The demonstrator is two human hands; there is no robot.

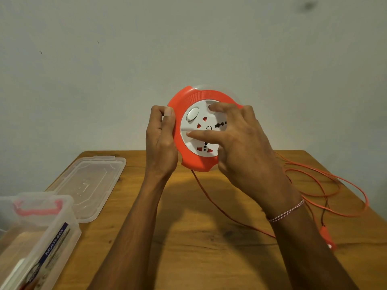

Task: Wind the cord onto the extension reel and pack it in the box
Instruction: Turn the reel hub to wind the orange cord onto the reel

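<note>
Gripping the orange extension reel [201, 130] by its rim above the table [209, 237], the left hand [161, 143] steadies it while the right hand [240, 143] spreads fingers on the white face, seemingly to wind in the loose cord [326, 185], the box [37, 237] waiting open.

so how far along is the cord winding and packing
Early on. Ready: the clear box stands open, its lid off beside it. In hand: the left hand grips the reel by its rim, the right hand fingers on its white face. Left: most of the orange cord and its plug lie loose on the table, then packing.
</note>
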